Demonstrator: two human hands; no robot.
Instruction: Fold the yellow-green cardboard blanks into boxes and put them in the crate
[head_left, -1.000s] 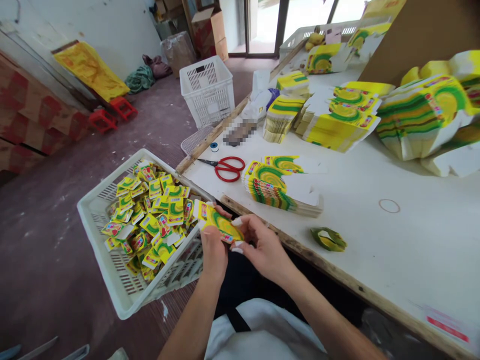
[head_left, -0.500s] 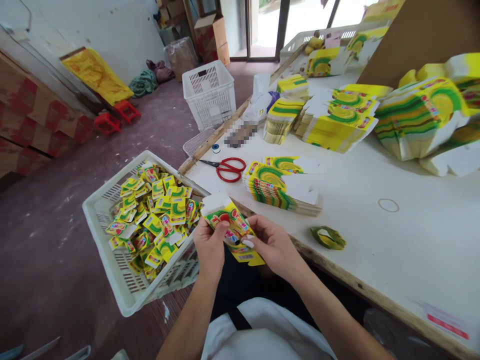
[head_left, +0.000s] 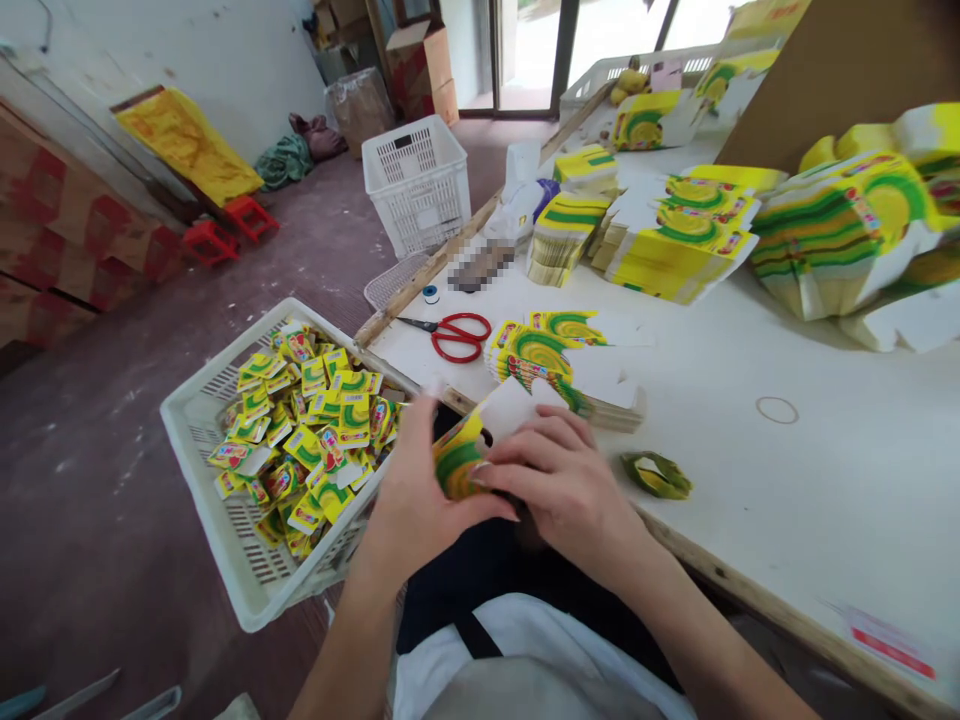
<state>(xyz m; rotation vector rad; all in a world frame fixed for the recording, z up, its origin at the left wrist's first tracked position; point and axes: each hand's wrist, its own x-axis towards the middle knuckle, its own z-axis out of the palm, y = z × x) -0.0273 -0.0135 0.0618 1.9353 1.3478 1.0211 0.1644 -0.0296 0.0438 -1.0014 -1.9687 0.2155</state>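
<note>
A small yellow-and-green printed carton [head_left: 459, 455], its white flaps pointing toward the table, is held just off the table's front edge. My right hand [head_left: 559, 480] is closed over its near right side, fingers bent across it. My left hand [head_left: 416, 490] is open at the carton's left side, thumb and fingers apart and the fingertips blurred; whether it touches the carton is hard to tell. Just beyond lies a stack of flat cartons [head_left: 547, 360]. To the left, a white plastic crate [head_left: 202, 470] holds many folded cartons [head_left: 322, 430].
Red-handled scissors [head_left: 459, 337] and a small blue-centred spool [head_left: 430, 294] lie on the white table [head_left: 750, 480]. A crumpled green-yellow piece [head_left: 656, 475] is at the right. Larger carton stacks [head_left: 675, 240] stand behind; another white crate [head_left: 416, 185] is on the floor.
The carton has been turned, its flaps now pointing away to the right. My left hand has loosened from it and spread; my right hand has moved over its near side.
</note>
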